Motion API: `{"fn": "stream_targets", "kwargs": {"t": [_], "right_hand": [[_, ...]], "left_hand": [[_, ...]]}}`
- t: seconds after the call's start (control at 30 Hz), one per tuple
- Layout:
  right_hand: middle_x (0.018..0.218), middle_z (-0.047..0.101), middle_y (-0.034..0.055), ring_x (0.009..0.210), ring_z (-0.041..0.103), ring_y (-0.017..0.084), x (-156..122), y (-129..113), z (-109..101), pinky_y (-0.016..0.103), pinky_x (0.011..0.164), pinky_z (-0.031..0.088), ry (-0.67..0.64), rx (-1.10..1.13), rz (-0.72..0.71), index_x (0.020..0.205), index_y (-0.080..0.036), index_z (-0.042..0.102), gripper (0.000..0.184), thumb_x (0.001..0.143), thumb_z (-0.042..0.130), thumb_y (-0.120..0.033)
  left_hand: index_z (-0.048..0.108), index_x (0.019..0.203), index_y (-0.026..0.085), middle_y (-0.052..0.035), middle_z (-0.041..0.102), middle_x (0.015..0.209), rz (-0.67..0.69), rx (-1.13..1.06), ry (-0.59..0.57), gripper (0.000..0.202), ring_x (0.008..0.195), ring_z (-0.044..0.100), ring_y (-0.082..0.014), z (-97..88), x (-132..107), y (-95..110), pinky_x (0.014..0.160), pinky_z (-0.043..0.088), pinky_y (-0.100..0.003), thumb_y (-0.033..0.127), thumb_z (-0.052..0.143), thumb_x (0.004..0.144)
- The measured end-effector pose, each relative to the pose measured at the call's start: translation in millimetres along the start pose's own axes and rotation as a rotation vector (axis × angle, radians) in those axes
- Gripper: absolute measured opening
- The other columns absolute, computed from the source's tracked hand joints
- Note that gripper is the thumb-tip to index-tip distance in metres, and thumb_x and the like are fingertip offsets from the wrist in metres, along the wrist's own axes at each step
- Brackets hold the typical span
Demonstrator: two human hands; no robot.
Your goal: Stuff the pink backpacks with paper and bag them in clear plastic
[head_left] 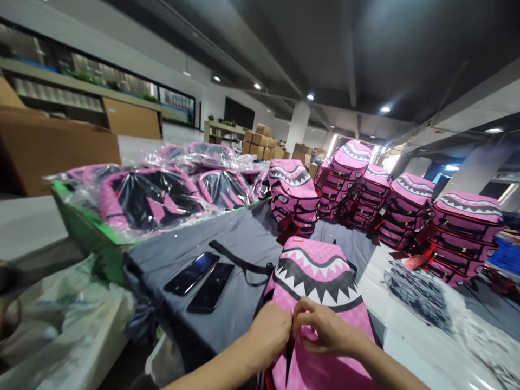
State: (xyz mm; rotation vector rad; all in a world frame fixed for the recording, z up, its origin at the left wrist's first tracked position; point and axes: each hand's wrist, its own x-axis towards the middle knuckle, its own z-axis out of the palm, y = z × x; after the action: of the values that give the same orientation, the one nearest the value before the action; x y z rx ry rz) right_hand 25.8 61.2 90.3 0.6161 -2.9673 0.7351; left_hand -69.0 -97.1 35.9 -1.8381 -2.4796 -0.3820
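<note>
A pink backpack (325,292) with a black-and-white shark-teeth print lies on the grey cloth-covered table (162,254) right in front of me. My left hand (273,331) is closed on the left part of the backpack, its fingers curled out of sight. Close beside it, my right hand (314,325) is bent with thumb and fingers pinched together over the pink fabric. Whatever small part lies between the fingers is hidden. A black strap (239,261) trails from the backpack's left side across the cloth.
Two dark phones (192,273) lie left of the backpack. Stacked pink backpacks (463,233) line the table's far and right sides. Plastic-wrapped pink bags (152,197) fill a green-edged bin (87,227) at left. Clear plastic sheeting (426,314) and cardboard boxes (57,146) are also around.
</note>
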Motion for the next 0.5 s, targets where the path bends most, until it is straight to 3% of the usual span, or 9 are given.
{"fn": "stream_targets", "kwargs": {"t": [0.07,0.13,0.2,0.27,0.33,0.43,0.5], "right_hand": [[0.113,0.063,0.0064,0.101,0.062,0.017,8.4,13.3,6.1,0.025,0.084,0.051,0.107,-0.009,0.025,0.113,-0.02,0.063,0.041,0.075,0.059,-0.006],[0.133,0.06,0.0092,0.124,0.055,0.021,18.0,30.0,13.4,0.034,0.103,0.046,0.143,-0.143,0.065,0.129,-0.023,0.058,0.049,0.083,0.054,-0.008],[0.151,0.048,0.0065,0.141,0.042,0.024,24.8,47.2,21.6,0.047,0.116,0.033,0.076,-0.304,0.088,0.14,-0.033,0.053,0.056,0.089,0.051,-0.01],[0.156,0.043,0.0033,0.145,0.038,0.025,27.0,60.0,29.3,0.052,0.119,0.028,0.029,-0.392,0.122,0.144,-0.039,0.05,0.061,0.09,0.05,-0.01],[0.157,0.042,0.0045,0.145,0.039,0.024,26.0,64.2,34.0,0.052,0.119,0.028,0.04,-0.416,0.149,0.146,-0.037,0.048,0.067,0.086,0.051,-0.006],[0.151,0.049,0.0104,0.14,0.045,0.024,23.8,53.4,34.6,0.046,0.115,0.036,0.133,-0.4,0.17,0.141,-0.026,0.053,0.065,0.081,0.05,-0.001],[0.146,0.053,0.0119,0.133,0.051,0.024,24.8,39.4,33.4,0.04,0.109,0.042,0.188,-0.378,0.136,0.137,-0.022,0.056,0.06,0.081,0.053,-0.002]], "left_hand": [[0.071,0.079,0.013,-0.0118,0.07,0.072,0.058,0.095,0.047,0.018,0.064,0.064,-0.0249,7.3,-2.7,-6.4,0.06,0.039,-0.034,0.014,0.056,0.089],[0.069,0.077,0.014,-0.0099,0.069,0.07,0.227,0.173,0.004,0.013,0.061,0.061,-0.0226,15.1,-11.8,-8.4,0.058,0.037,-0.032,0.016,0.062,0.088],[0.064,0.068,0.017,-0.0052,0.064,0.061,0.436,0.184,-0.073,0.017,0.054,0.054,-0.0184,22.2,-25.9,-9.0,0.054,0.034,-0.03,0.017,0.068,0.084],[0.055,0.059,0.019,-0.0008,0.057,0.052,0.507,0.086,-0.074,0.028,0.049,0.047,-0.0155,24.8,-41.9,-13.5,0.053,0.034,-0.03,0.018,0.07,0.083],[0.054,0.062,0.019,-0.0002,0.059,0.058,0.397,-0.032,0.015,0.03,0.056,0.051,-0.0151,21.3,-55.6,-25.4,0.059,0.039,-0.028,0.024,0.063,0.09],[0.06,0.085,0.021,-0.0038,0.068,0.084,-0.032,-0.328,0.213,0.032,0.076,0.062,-0.0171,19.7,-65.4,-51.9,0.072,0.049,-0.028,0.039,0.039,0.101],[0.061,0.104,0.022,-0.0076,0.07,0.103,-0.275,-0.576,0.327,0.039,0.095,0.066,-0.0209,35.4,-62.8,-65.7,0.085,0.053,-0.033,0.05,0.035,0.099]]}}
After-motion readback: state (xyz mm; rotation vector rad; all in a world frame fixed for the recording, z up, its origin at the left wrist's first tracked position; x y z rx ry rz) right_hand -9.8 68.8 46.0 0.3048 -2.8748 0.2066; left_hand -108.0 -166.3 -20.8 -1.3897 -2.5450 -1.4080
